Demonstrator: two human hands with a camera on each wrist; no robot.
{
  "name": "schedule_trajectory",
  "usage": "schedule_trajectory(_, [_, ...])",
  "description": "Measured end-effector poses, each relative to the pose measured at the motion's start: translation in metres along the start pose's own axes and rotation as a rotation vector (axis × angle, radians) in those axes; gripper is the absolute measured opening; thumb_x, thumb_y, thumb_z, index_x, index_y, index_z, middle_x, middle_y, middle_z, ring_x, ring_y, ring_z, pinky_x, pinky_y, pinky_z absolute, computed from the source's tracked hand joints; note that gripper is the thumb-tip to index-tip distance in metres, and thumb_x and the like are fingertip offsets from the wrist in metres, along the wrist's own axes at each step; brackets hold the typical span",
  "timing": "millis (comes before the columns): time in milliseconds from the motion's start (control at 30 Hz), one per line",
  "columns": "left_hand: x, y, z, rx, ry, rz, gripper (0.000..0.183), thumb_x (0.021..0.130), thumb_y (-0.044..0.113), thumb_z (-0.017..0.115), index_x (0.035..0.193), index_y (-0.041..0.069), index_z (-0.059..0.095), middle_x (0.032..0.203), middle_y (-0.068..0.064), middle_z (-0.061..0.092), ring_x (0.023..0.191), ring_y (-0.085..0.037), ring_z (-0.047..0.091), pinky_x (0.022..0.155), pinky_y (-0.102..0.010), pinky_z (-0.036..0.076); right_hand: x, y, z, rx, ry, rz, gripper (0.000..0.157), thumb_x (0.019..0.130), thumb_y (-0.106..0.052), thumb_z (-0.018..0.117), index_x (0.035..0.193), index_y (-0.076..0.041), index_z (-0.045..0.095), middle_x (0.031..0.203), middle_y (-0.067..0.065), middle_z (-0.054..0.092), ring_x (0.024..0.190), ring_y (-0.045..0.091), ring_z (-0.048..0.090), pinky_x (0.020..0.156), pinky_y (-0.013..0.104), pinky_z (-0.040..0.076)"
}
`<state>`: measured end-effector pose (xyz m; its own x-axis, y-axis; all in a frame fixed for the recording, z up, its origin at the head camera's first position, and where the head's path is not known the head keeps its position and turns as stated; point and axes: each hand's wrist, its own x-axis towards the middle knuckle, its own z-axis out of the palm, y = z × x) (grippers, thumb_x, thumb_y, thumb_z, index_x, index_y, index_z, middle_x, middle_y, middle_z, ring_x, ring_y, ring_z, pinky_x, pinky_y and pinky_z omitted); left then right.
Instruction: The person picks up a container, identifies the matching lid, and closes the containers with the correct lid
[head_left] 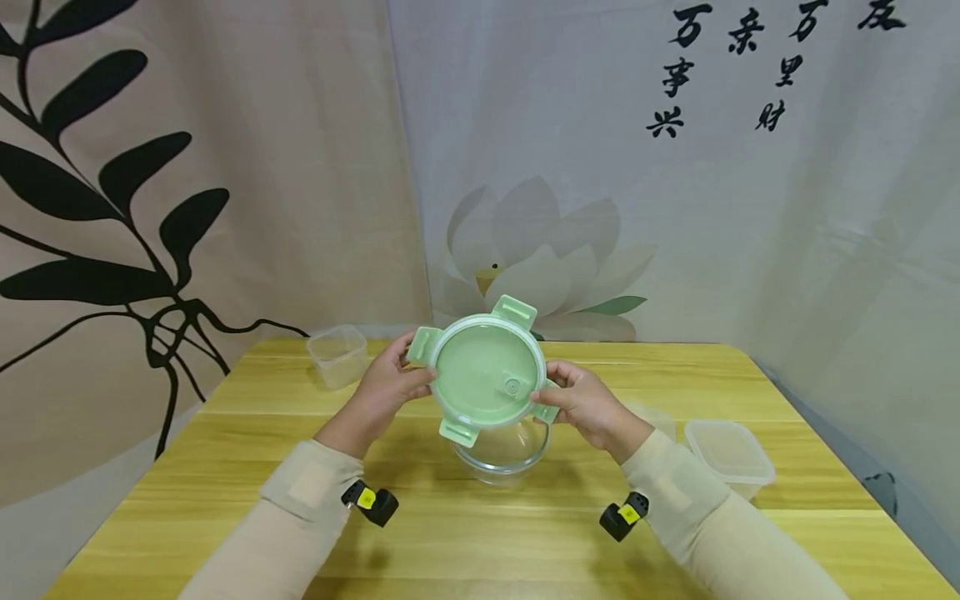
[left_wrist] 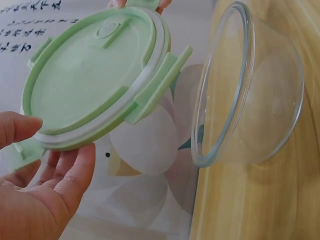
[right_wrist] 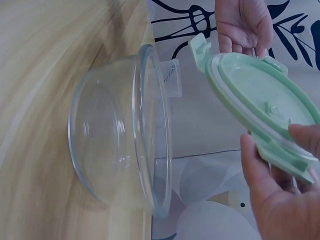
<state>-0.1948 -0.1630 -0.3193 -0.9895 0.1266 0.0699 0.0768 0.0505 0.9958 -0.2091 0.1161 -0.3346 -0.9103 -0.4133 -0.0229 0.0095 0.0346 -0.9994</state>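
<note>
A round green lid [head_left: 487, 375] with a pale sealing ring and several side clips is held up between both hands, tilted so its ringed face shows in the head view. My left hand [head_left: 392, 377] pinches the lid's left edge by a clip, thumb on the near face and fingers behind. On the opposite edge my right hand [head_left: 583, 402] grips another clip [right_wrist: 285, 155] the same way. Below the lid a round clear glass bowl [head_left: 504, 457] stands upright on the table, partly covered by the lid in the head view. Its thick rim [left_wrist: 240, 75] faces up, and the lid is apart from it.
At the back left of the wooden table [head_left: 247, 500] stands a clear plastic container [head_left: 337, 357]. A whitish rectangular container [head_left: 729, 454] sits to the right, with another container [head_left: 654, 418] partly behind my right wrist. A printed curtain [head_left: 315, 167] hangs behind the table.
</note>
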Motion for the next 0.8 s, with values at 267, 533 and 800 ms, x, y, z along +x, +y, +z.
schedule_trajectory(267, [-0.001,0.000,-0.008,0.031,-0.031,-0.042,0.070,0.092,0.009,0.060,0.152,0.007,0.024,0.139,-0.021,0.042,0.116,-0.030,0.054,0.095,-0.040,0.050,-0.003,-0.003,-0.005,-0.078,0.044,-0.054,0.032,0.088,-0.002,0.063,0.118,0.007,0.055,0.101,-0.001,0.065,0.083,0.013,0.065,0.072,0.031,0.055])
schedule_trajectory(533, [-0.002,-0.001,-0.019,-0.021,-0.078,-0.061,0.058,0.100,0.019,0.047,0.151,0.004,0.023,0.137,-0.024,0.044,0.117,-0.031,0.056,0.090,-0.034,0.052,-0.002,-0.002,-0.009,-0.177,0.079,-0.115,0.032,0.086,-0.004,0.065,0.115,0.007,0.057,0.111,0.006,0.066,0.087,0.012,0.063,0.074,0.030,0.055])
schedule_trajectory(800, [0.001,0.003,-0.021,-0.109,-0.084,-0.181,0.062,0.104,0.042,0.031,0.148,-0.001,0.021,0.140,-0.029,0.038,0.102,-0.025,0.064,0.083,-0.036,0.056,-0.002,0.000,-0.009,-0.184,0.083,-0.135,0.033,0.088,-0.003,0.064,0.118,0.008,0.056,0.115,0.010,0.065,0.091,0.012,0.062,0.083,0.040,0.055])
